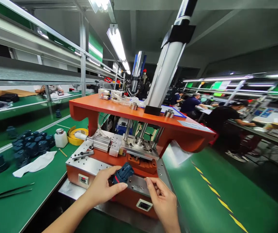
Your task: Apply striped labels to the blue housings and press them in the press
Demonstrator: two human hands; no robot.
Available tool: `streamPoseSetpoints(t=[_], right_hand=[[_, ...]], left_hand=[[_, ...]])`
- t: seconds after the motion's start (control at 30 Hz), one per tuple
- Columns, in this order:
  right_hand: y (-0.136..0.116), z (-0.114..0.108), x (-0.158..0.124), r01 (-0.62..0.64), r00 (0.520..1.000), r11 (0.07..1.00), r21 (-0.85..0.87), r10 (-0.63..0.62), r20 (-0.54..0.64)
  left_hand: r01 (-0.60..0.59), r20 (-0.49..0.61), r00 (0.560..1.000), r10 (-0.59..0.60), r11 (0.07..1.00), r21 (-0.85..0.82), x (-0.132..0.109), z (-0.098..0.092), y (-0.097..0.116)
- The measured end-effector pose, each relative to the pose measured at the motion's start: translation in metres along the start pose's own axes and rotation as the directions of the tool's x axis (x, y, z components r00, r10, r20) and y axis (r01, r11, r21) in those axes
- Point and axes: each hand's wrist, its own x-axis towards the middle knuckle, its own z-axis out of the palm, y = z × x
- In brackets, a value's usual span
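My left hand [105,184] grips a dark blue plastic housing [123,173] with red lettering on its side, held tilted between thumb and fingers. It is just above the front metal plate of an orange press machine [110,197]. To its right, my right hand [162,195] is closed, thumb and forefinger pinched; whatever is between them, if anything, is too small to name. Behind both hands, a metal tooling block [141,145] hangs on rods over an orange fixture [142,165]. A small horizontal cylinder [101,143] lies to the left of that block.
On the green bench at left are several dark blue housings [32,144], white paper [36,163], tweezers [10,192], a white bottle [60,138] and yellow tape [77,135]. A large upright cylinder [164,71] tops the press. Co-workers sit at right [223,116] and far left.
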Motion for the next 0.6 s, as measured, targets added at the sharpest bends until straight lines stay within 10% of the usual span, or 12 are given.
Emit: streamPoseSetpoints(t=[0.6], right_hand=[[0.0004, 0.0006, -0.0004, 0.003, 1.0, 1.0, 0.029, -0.004, 0.02]], left_hand=[[-0.006, 0.002, 1.0, 0.006, 1.0, -0.019, -0.0014, 0.0004, 0.0007]])
